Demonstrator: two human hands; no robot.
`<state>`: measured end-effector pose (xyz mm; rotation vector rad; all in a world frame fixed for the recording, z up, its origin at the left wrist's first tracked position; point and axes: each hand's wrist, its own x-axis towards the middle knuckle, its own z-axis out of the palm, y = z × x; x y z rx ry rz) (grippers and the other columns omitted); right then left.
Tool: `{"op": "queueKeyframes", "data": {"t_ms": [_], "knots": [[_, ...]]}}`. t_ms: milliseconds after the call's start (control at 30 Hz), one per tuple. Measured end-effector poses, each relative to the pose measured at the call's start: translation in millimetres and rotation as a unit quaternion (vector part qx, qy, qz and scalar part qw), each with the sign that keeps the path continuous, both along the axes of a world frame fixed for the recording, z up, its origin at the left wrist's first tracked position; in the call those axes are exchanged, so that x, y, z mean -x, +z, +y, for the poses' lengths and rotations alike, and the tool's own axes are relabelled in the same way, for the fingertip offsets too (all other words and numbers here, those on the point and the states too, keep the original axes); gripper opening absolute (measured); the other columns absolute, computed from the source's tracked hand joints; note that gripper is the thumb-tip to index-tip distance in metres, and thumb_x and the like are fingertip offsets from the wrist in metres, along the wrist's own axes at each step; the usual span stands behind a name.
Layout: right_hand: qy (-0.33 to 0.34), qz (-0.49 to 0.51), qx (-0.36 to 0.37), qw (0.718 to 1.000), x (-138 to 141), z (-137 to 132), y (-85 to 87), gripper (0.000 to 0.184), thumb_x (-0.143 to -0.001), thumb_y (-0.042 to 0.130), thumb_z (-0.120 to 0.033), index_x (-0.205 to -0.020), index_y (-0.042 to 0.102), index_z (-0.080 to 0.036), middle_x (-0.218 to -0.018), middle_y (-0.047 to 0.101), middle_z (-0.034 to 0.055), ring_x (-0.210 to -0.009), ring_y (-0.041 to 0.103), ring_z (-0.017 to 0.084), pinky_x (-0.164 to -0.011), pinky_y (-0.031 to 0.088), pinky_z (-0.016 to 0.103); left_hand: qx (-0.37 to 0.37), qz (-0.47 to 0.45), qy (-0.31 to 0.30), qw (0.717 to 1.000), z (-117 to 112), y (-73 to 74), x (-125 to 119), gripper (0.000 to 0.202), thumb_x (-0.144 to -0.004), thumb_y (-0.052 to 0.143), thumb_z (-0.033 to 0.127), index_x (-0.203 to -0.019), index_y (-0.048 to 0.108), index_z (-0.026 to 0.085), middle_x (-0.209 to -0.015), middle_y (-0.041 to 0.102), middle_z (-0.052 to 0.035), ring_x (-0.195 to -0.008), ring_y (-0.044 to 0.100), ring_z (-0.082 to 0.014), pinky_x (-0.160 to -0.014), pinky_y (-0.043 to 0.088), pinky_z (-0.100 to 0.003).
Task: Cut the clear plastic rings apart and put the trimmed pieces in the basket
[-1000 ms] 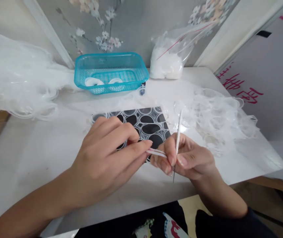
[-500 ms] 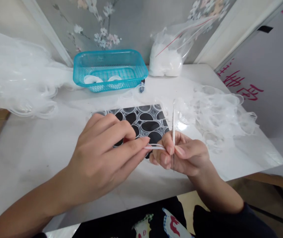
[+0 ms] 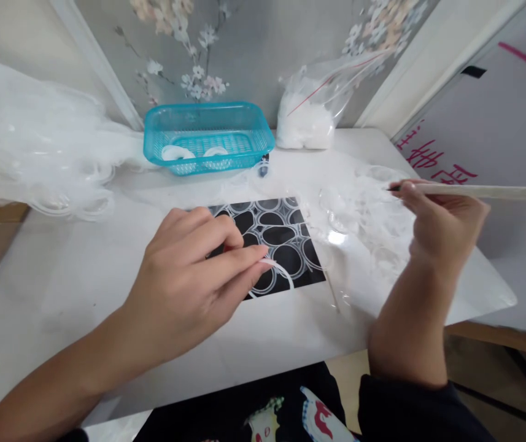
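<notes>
My left hand (image 3: pixel 189 279) hovers low over the white table (image 3: pixel 60 276) and pinches a thin clear plastic ring (image 3: pixel 277 274) between thumb and fingertips. The ring hangs just above the near edge of a black mat (image 3: pixel 274 236) covered with similar clear rings. My right hand (image 3: pixel 442 221) is raised at the right, above a heap of clear rings (image 3: pixel 373 209). Its fingers are closed on a thin white stick (image 3: pixel 483 192) that points right, out of the picture.
A turquoise basket (image 3: pixel 207 132) with two white pieces stands at the back. A clear bag of white material (image 3: pixel 311 113) leans on the wall beside it. A big mass of clear rings (image 3: pixel 27 153) fills the left. A thin stick (image 3: pixel 331 288) lies by the mat.
My right hand let go of the ring, lifted and swung right with the stick, which turned from upright to horizontal. My left hand stayed and keeps the ring.
</notes>
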<state>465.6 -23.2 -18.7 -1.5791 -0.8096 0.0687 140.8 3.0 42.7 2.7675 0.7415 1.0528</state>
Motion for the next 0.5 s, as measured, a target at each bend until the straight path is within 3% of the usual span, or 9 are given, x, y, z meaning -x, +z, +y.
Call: {"op": "queueKeyframes", "data": {"t_ms": [67,133,167,233,300,333,367,400,500], "knots": [[-0.127,-0.086,0.170,0.973,-29.5,-7.9,-4.1,0.014,-0.067,0.074,-0.022,-0.079,0.077,-0.017,-0.060,0.066,0.0024,-0.074,0.069,0.025,-0.075,0.052,0.041,0.008,0.001,0.001,1.000,-0.6,0.8,1.0,0.005,-0.085,0.066,0.019,-0.087,0.068,0.024,-0.069,0.057,0.0028,-0.063,0.048,-0.0126,-0.061,0.036,-0.032],[-0.164,-0.120,0.284,0.937,-43.0,-15.2,-7.1,0.017,-0.070,0.073,-0.029,-0.083,0.078,-0.020,-0.063,0.067,0.0040,-0.087,0.069,0.031,-0.083,0.051,0.047,0.010,0.002,0.007,1.000,-1.3,1.8,2.0,0.006,-0.086,0.065,0.019,-0.087,0.067,0.025,-0.070,0.057,0.0030,-0.063,0.049,-0.0126,-0.062,0.036,-0.032],[-0.163,-0.131,0.293,0.933,-42.0,-17.3,-7.6,0.018,-0.071,0.071,-0.032,-0.084,0.078,-0.021,-0.071,0.069,0.0054,-0.096,0.068,0.033,-0.090,0.048,0.049,0.008,0.003,0.010,1.000,-1.6,2.2,2.3,0.006,-0.086,0.065,0.019,-0.087,0.067,0.025,-0.070,0.057,0.0031,-0.063,0.048,-0.0126,-0.061,0.036,-0.032],[-0.118,-0.131,0.210,0.962,-24.0,-17.9,-6.3,0.018,-0.073,0.071,-0.032,-0.085,0.077,-0.021,-0.090,0.073,0.0073,-0.110,0.063,0.032,-0.098,0.044,0.050,-0.006,-0.001,0.008,1.000,-2.2,2.7,2.4,0.007,-0.086,0.065,0.018,-0.088,0.067,0.024,-0.070,0.057,0.0030,-0.063,0.047,-0.0124,-0.060,0.035,-0.032],[0.006,-0.059,0.060,0.996,10.2,-16.2,-2.0,0.011,-0.071,0.074,-0.024,-0.081,0.076,-0.020,-0.097,0.074,0.0077,-0.109,0.064,0.028,-0.096,0.048,0.046,-0.030,-0.006,0.003,1.000,-2.6,2.8,1.6,0.008,-0.085,0.066,0.017,-0.090,0.067,0.023,-0.069,0.058,0.0030,-0.062,0.047,-0.0121,-0.059,0.034,-0.032],[0.130,0.005,0.011,0.991,30.1,-15.9,1.0,0.007,-0.076,0.071,-0.023,-0.081,0.075,-0.020,-0.093,0.075,0.0063,-0.108,0.065,0.024,-0.099,0.047,0.042,-0.043,-0.008,0.001,0.999,-2.8,2.8,0.9,0.008,-0.085,0.066,0.016,-0.089,0.067,0.023,-0.069,0.058,0.0030,-0.062,0.047,-0.0120,-0.059,0.034,-0.032],[0.264,0.065,0.004,0.962,50.0,-16.4,4.3,0.005,-0.078,0.070,-0.022,-0.080,0.075,-0.022,-0.092,0.076,0.0042,-0.103,0.067,0.021,-0.097,0.049,0.039,-0.056,-0.008,0.001,0.998,-2.9,2.7,0.0,0.008,-0.084,0.067,0.015,-0.088,0.067,0.022,-0.068,0.059,0.0030,-0.061,0.047,-0.0120,-0.058,0.034,-0.032],[0.403,0.127,0.025,0.906,68.4,-17.8,7.5,0.007,-0.080,0.070,-0.021,-0.083,0.075,-0.024,-0.098,0.076,0.0033,-0.101,0.068,0.020,-0.095,0.050,0.038,-0.068,-0.004,0.001,0.998,-3.1,2.7,-0.9,0.007,-0.083,0.068,0.015,-0.087,0.067,0.021,-0.067,0.059,0.0031,-0.060,0.046,-0.0120,-0.058,0.034,-0.032],[0.622,0.258,0.052,0.737,107.3,-24.6,13.8,0.011,-0.083,0.068,-0.022,-0.089,0.075,-0.027,-0.105,0.075,0.0027,-0.100,0.069,0.019,-0.093,0.052,0.039,-0.099,0.011,0.004,0.995,-3.5,2.8,-2.9,0.008,-0.081,0.070,0.014,-0.084,0.067,0.021,-0.065,0.060,0.0033,-0.059,0.046,-0.0124,-0.056,0.033,-0.032]]}}
